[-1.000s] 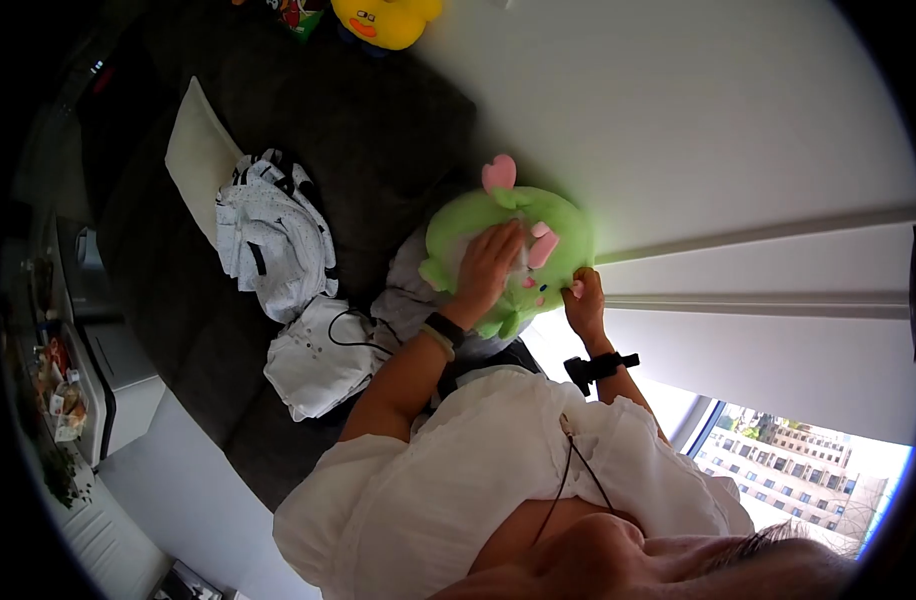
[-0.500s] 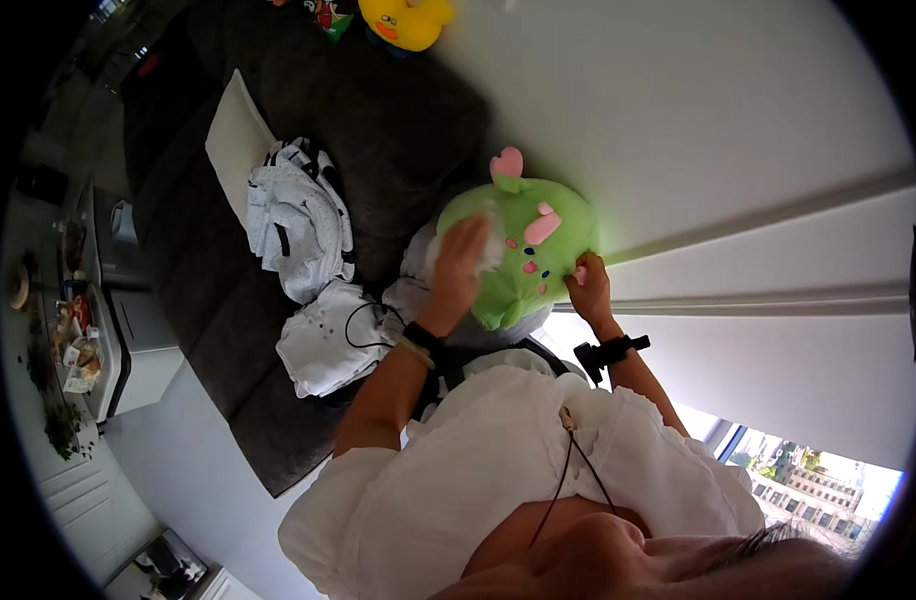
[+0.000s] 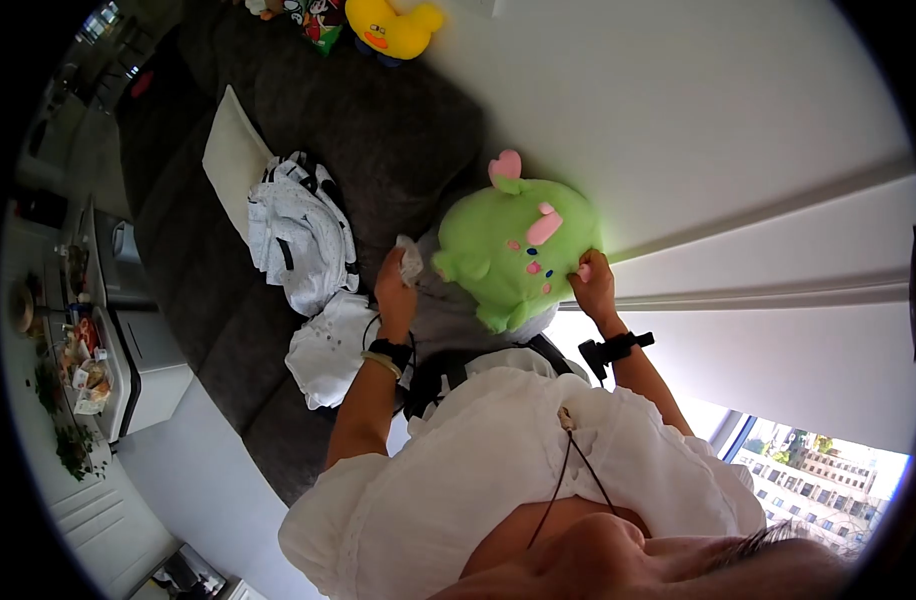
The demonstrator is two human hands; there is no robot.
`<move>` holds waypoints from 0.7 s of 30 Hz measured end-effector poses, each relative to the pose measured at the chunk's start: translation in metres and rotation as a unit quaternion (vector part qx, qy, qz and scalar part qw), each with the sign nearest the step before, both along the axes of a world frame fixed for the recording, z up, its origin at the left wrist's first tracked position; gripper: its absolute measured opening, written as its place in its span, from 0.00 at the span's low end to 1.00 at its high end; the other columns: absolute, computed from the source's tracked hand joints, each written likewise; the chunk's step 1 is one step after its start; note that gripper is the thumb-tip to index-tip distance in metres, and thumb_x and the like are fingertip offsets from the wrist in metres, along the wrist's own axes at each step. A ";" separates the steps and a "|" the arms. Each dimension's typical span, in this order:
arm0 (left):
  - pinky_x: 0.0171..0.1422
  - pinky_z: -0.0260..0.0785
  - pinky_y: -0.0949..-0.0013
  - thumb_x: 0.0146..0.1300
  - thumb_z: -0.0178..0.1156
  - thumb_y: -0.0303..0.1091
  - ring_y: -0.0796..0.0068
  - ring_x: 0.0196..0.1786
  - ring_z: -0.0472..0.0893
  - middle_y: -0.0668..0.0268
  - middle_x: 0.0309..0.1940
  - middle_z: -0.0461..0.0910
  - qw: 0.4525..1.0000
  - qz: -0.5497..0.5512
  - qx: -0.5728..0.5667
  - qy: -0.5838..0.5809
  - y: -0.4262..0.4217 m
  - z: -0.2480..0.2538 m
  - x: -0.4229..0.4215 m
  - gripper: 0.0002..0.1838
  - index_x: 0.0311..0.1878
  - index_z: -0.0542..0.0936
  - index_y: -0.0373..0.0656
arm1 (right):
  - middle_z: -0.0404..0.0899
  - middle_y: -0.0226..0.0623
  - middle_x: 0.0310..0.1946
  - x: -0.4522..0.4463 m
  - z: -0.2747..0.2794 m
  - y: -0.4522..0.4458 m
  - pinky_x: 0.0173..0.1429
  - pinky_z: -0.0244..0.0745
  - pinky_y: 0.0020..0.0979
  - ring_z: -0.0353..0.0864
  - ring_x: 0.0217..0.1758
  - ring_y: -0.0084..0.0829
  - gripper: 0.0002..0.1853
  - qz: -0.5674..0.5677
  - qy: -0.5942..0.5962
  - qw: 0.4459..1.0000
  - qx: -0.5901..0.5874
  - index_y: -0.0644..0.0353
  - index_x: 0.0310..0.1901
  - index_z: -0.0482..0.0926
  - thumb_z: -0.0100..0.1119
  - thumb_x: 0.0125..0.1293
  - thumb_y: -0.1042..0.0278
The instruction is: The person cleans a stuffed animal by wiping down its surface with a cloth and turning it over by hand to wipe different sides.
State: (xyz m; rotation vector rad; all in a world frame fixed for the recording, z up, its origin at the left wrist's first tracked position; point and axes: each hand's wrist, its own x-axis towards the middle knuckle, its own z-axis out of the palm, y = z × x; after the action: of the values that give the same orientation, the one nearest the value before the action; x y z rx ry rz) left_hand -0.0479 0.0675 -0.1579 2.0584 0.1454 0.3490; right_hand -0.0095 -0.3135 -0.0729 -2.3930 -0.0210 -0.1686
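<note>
A round green plush toy, with pink hearts and a small face on it, leans at the sofa corner by the wall. My right hand is closed on its right edge, where a small pink part shows at the fingers. My left hand is to the left of the plush, apart from it, and pinches a crumpled white wipe. Grey fabric lies beneath the plush, and its folds are partly hidden by my left hand and the toy.
On the dark sofa lie a patterned white garment, a white folded cloth with a black cord, and a cream panel. A yellow duck plush sits at the far end. The white wall borders the right.
My left hand has moved left and away from the front of the plush with the wipe, uncovering its left side. My right hand stays on the plush's edge.
</note>
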 end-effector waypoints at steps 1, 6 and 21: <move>0.73 0.66 0.53 0.55 0.56 0.16 0.47 0.67 0.74 0.52 0.66 0.75 0.996 -0.021 0.037 -0.078 -0.021 0.046 0.007 0.26 0.61 0.78 0.35 | 0.76 0.45 0.38 0.001 0.000 0.000 0.49 0.75 0.41 0.79 0.43 0.48 0.17 0.000 -0.001 1.000 -0.003 0.61 0.41 0.72 0.69 0.51 0.75; 0.76 0.62 0.49 0.64 0.55 0.25 0.54 0.75 0.67 0.57 0.71 0.70 0.905 -0.288 0.153 -0.272 -0.115 0.133 0.022 0.22 0.62 0.78 0.40 | 0.77 0.45 0.37 0.004 0.009 0.003 0.49 0.75 0.41 0.79 0.43 0.47 0.17 -0.005 0.021 1.000 -0.021 0.61 0.40 0.72 0.70 0.51 0.75; 0.71 0.68 0.56 0.58 0.55 0.16 0.53 0.70 0.73 0.61 0.71 0.73 0.954 -0.218 0.190 0.078 0.033 -0.066 -0.033 0.28 0.62 0.80 0.45 | 0.76 0.46 0.41 -0.004 0.014 0.003 0.50 0.75 0.44 0.78 0.46 0.52 0.17 -0.016 0.011 1.000 -0.004 0.60 0.42 0.74 0.68 0.52 0.78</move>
State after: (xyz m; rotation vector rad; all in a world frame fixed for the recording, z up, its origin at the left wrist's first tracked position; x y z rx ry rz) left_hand -0.0808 0.1005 -0.2242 2.4213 -0.3033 -0.0692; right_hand -0.0136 -0.3102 -0.0589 -2.4045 0.0267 -0.1570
